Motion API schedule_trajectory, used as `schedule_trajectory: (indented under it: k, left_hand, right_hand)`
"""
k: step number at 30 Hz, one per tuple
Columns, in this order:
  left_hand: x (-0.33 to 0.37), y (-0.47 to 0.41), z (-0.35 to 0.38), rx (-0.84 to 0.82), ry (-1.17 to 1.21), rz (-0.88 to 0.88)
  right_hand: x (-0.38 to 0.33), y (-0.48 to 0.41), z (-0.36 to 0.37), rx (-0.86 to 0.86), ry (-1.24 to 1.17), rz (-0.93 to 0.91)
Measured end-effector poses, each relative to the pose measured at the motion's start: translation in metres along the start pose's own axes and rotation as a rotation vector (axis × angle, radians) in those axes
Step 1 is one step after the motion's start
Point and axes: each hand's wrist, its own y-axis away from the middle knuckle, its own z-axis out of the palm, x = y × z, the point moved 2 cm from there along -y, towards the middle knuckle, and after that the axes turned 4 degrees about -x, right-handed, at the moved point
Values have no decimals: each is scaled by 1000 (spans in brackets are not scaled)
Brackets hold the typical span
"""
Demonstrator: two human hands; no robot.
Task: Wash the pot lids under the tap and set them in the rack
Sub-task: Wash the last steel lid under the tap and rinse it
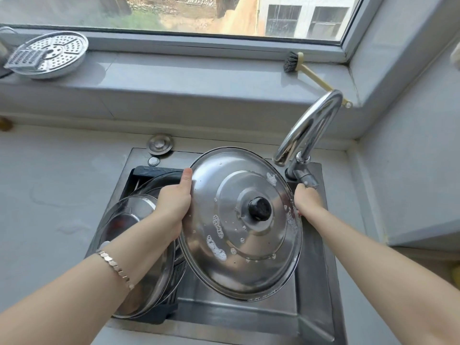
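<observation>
Gripping the left rim of the big pot lid (239, 225) with the left hand (174, 205), thumb flat on top, other fingers tucked under. Held tilted over the sink (311, 282), shiny top up, black knob (259, 208) in the middle, to the right of the left hand. Dotted with white soap foam (216, 250) below the knob and along the rim by the right hand (307, 199).

Reaching with the right hand past the lid's right rim to the tap lever (307, 179). Touching the lever; cannot tell if curled round it or only pressing, with the fingers mostly hidden. Just beyond the right hand, the curved tap (308, 125), bending down behind the lid.

Under the left wrist, a black rack (149, 313) in the sink, with other round lids (139, 220) leaning in it. On the left wrist, a thin bracelet (115, 267). Just beyond the left thumb, a round sink plug (160, 143) on the counter.

Far beyond the left hand, on the window ledge, a steamer plate (53, 54) full of holes, with a small grater (26, 59) lying on it. Far beyond the right hand, a brush (293, 62) with dark bristles.
</observation>
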Motion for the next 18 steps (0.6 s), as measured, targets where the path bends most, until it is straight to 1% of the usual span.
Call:
schedule_trajectory:
  k: [3, 11, 13, 15, 16, 17, 18]
  left_hand:
    - [3, 3, 2, -3, -2, 0]
    - [7, 2, 3, -13, 29, -25]
    - [7, 2, 2, -11, 30, -25]
    - [7, 3, 2, -4, 16, -23]
    - [7, 3, 2, -2, 12, -23]
    - [6, 4, 2, -1, 11, -25]
    - [5, 5, 2, -3, 4, -24]
  right_hand:
    - [8, -5, 0, 40, 4, -6]
    - [19, -10, 0, 22, 2, -16]
    - [16, -8, -1, 20, 1, 3]
    - [14, -3, 0, 55, 48, 40]
    - [10, 5, 2, 108, 76, 25]
    - [4, 16, 5, 172, 91, -52]
    - [-5, 29, 10, 215, 97, -195]
